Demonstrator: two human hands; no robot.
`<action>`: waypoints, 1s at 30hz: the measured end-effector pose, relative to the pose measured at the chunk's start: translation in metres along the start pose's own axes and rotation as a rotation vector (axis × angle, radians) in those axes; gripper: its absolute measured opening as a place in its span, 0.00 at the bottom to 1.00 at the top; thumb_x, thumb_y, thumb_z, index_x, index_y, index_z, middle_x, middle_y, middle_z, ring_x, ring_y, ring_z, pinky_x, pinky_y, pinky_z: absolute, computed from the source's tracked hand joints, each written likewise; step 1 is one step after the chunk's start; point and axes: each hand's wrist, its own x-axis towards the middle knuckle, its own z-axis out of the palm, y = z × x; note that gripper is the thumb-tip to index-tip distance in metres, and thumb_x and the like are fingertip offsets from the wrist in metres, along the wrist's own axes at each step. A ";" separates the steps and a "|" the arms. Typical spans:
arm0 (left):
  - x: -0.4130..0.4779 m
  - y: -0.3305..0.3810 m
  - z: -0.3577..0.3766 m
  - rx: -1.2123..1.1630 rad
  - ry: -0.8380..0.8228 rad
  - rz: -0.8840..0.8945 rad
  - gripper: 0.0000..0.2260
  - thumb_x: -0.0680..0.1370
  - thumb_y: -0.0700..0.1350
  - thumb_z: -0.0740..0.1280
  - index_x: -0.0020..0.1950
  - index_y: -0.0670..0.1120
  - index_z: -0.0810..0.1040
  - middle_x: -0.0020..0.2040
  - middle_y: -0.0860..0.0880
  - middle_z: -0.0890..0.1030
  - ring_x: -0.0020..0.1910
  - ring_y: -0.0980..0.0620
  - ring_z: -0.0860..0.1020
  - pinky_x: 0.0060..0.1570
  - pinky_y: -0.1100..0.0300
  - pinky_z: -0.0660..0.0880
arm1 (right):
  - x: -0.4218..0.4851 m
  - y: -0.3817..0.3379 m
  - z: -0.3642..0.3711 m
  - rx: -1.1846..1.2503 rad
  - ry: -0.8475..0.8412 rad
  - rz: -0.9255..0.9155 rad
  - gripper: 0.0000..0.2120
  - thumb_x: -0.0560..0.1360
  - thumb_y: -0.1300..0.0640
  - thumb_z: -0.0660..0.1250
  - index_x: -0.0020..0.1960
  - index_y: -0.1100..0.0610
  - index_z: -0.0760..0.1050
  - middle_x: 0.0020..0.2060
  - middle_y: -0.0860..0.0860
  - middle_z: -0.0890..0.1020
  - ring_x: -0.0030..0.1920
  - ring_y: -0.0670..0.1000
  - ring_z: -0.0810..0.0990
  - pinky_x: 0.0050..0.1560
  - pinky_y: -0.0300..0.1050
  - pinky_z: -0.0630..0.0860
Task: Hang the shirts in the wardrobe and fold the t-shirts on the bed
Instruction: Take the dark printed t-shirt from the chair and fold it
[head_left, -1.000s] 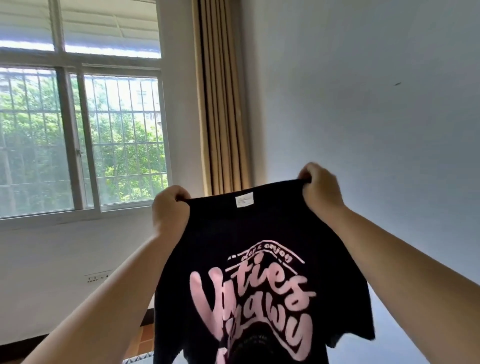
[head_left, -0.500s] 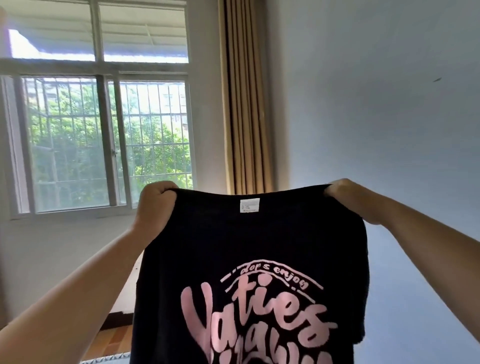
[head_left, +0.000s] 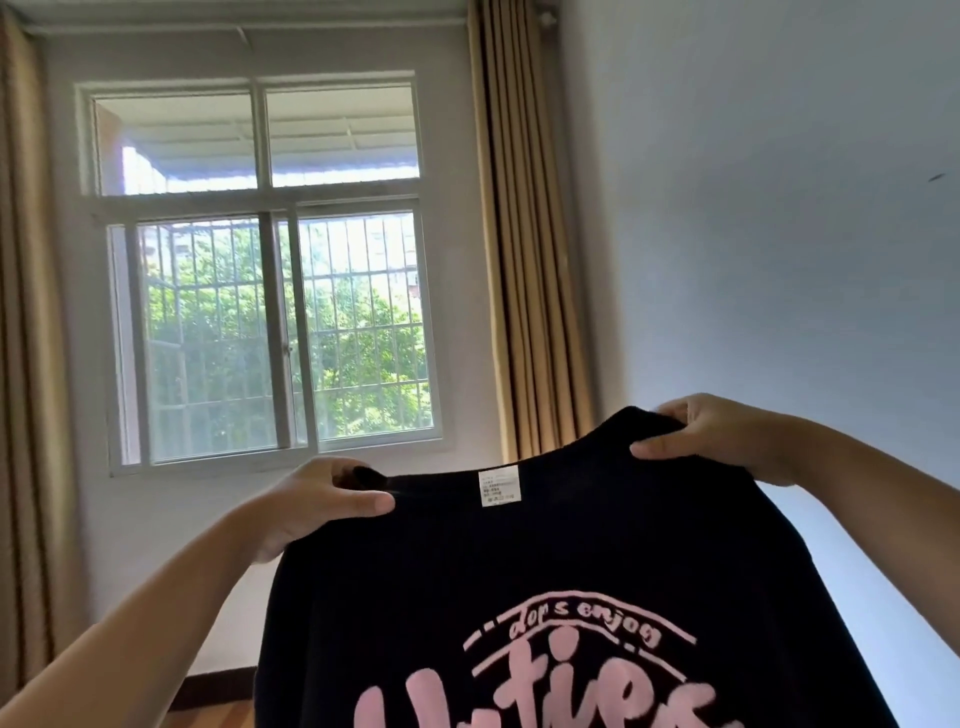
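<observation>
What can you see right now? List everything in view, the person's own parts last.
t-shirt: one, black with pink lettering, held up at bottom centre
label: one, white, middle of the t-shirt's top edge
window: one, white frame with bars, in the far wall
curtains: two, tan, one on each side of the window
wall: one, pale, on the right
floor: one strip, wood brown, bottom left
left grip: one, bare hand, pinches the t-shirt's top edge at its left end
right grip: one, bare hand, pinches the top edge at its right end
</observation>
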 end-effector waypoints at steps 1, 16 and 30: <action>-0.002 -0.001 -0.002 -0.004 -0.012 -0.006 0.44 0.40 0.65 0.80 0.46 0.37 0.79 0.36 0.45 0.80 0.35 0.50 0.79 0.37 0.60 0.78 | 0.002 0.000 0.002 0.024 0.050 -0.030 0.05 0.73 0.60 0.69 0.48 0.60 0.80 0.36 0.53 0.84 0.35 0.49 0.83 0.32 0.37 0.77; 0.009 0.034 -0.015 0.234 0.771 0.258 0.09 0.81 0.42 0.58 0.48 0.40 0.76 0.41 0.42 0.77 0.40 0.47 0.75 0.41 0.64 0.71 | 0.050 -0.047 0.026 -0.360 0.716 -0.392 0.08 0.79 0.57 0.62 0.42 0.57 0.73 0.32 0.47 0.74 0.36 0.50 0.73 0.32 0.36 0.63; -0.027 0.032 -0.048 0.653 0.911 0.214 0.11 0.81 0.50 0.60 0.45 0.43 0.71 0.33 0.50 0.73 0.32 0.55 0.71 0.32 0.64 0.64 | 0.056 -0.075 0.075 -0.467 0.541 -0.436 0.10 0.79 0.52 0.61 0.40 0.51 0.71 0.34 0.46 0.75 0.38 0.47 0.74 0.40 0.43 0.66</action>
